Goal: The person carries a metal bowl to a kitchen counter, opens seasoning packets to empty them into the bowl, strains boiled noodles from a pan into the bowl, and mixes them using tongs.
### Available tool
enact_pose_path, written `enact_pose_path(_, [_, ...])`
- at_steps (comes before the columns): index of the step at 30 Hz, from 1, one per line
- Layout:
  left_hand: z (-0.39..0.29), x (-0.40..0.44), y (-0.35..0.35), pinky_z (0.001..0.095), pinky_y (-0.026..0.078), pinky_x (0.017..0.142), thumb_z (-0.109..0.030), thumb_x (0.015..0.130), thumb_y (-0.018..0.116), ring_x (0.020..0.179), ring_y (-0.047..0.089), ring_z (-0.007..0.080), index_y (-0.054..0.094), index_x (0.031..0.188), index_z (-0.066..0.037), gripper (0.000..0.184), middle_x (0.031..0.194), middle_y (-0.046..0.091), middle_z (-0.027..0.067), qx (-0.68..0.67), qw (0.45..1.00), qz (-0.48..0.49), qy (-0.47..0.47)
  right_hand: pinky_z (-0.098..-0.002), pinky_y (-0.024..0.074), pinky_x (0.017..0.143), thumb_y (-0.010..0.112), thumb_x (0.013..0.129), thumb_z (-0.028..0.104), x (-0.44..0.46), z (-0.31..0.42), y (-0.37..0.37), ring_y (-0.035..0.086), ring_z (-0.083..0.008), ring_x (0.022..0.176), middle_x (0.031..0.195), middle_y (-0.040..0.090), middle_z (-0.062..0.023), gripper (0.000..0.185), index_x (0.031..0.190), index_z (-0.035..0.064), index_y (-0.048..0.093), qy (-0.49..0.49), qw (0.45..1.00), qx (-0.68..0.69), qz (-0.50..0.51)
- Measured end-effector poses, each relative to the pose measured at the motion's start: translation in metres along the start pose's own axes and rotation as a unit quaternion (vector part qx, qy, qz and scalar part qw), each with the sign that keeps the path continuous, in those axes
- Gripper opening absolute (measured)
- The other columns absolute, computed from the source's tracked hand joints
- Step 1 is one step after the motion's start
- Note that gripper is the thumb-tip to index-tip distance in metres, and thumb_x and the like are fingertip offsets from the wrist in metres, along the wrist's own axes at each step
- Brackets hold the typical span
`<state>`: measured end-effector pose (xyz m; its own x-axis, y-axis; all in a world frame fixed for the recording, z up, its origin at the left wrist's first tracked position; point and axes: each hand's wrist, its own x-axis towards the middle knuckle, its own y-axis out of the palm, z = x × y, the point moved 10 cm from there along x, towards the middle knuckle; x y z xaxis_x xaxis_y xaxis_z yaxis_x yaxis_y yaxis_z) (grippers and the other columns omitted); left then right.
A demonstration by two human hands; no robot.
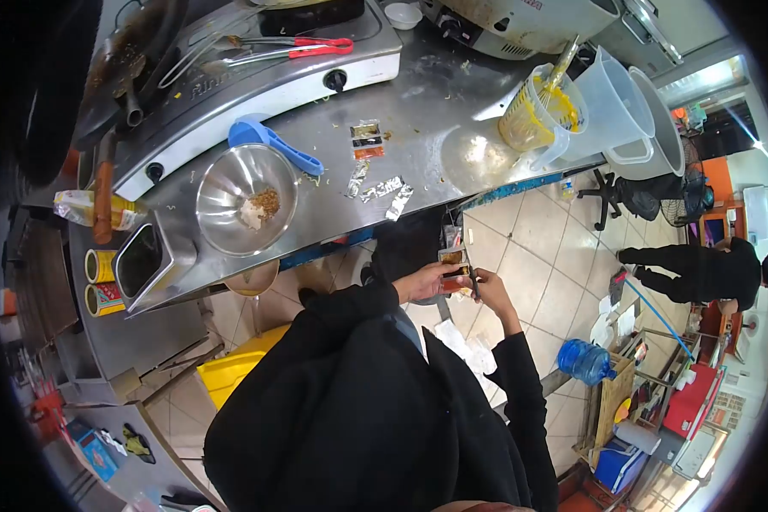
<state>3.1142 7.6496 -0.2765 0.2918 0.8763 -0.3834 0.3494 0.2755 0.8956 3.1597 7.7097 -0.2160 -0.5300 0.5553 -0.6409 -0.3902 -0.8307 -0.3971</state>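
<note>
My left hand [427, 282] holds a small sachet strip [454, 259] with dark and orange sections, past the counter's front edge. My right hand [491, 292] is closed at the strip's right side on a small dark tool whose shape I cannot make out. On the steel counter [410, 94] lie a similar sachet strip [368, 141] and several silver packet pieces [382, 189]. To their left is a steel bowl [247, 200] with white and brown powder inside, beside a blue-handled utensil [273, 145].
A stove [264, 94] with red-handled tongs [320, 48] stands at the back left. At the counter's right are a yellow-stained jug [525, 124] and a clear jug [614, 107]. A person [700, 269] stands at the far right, beyond a blue water bottle [584, 362].
</note>
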Motion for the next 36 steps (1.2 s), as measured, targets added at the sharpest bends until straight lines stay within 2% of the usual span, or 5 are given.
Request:
enact_pose_path(20, [-0.011,0.096,-0.126,0.0327,0.045,0.080,-0.023,0.081,0.053,0.091,0.056,0.0190,0.047,0.105,-0.007,0.030,0.099,0.055,0.0085,-0.013,0.995,-0.092,-0.025,-0.0193,0.0325,0.034,0.063,0.068,0.046,0.162,-0.098,0.006,0.043,-0.0069,0.038,0.046,0.041,0.0020,0.041,0.063,0.0077,0.051,0.108,0.981,0.140,0.079])
enact_pose_path(26, [-0.025,0.063,-0.103,0.0310,0.048,0.075,-0.018,0.081,0.051,0.086,0.058,0.0175,0.047,0.106,-0.006,0.027,0.096,0.057,0.0083,-0.038,0.996,-0.066,-0.037,-0.0206,0.0377,0.038,0.063,0.072,0.015,0.162,-0.125,-0.031,0.049,-0.0084,0.045,0.060,0.057,-0.0074,0.033,0.089,0.0049,0.036,0.059,0.998,0.004,0.003])
enact_pose_path(28, [-0.034,0.041,-0.078,0.0317,0.048,0.076,-0.016,0.081,0.050,0.086,0.057,0.0174,0.047,0.105,-0.006,0.025,0.096,0.057,0.0069,-0.015,0.999,-0.039,-0.024,-0.0218,0.0389,0.042,0.066,0.069,0.011,0.126,-0.086,-0.061,0.050,-0.0090,0.047,0.060,0.058,-0.0090,0.035,0.083,0.0056,0.034,-0.040,0.979,-0.165,-0.109])
enact_pose_path(30, [-0.042,0.016,-0.054,0.0319,0.048,0.075,-0.015,0.082,0.050,0.085,0.058,0.0178,0.046,0.106,-0.007,0.026,0.096,0.057,0.0067,-0.003,0.999,-0.032,-0.008,-0.0230,0.0389,0.044,0.069,0.065,0.012,0.088,-0.048,-0.072,0.049,-0.0097,0.047,0.058,0.056,-0.0082,0.040,0.082,0.0060,0.033,-0.092,0.986,-0.022,-0.139])
enact_pose_path(36, [-0.074,-0.054,0.023,0.0360,0.044,0.081,-0.013,0.082,0.047,0.095,0.052,0.0212,0.042,0.110,-0.008,0.028,0.101,0.052,0.0075,-0.034,0.996,0.060,0.048,-0.0336,0.0383,0.047,0.066,0.059,0.014,0.035,0.124,-0.081,0.052,-0.0275,0.051,0.056,0.053,-0.0125,0.023,0.064,0.0025,0.047,-0.183,0.934,-0.164,-0.260])
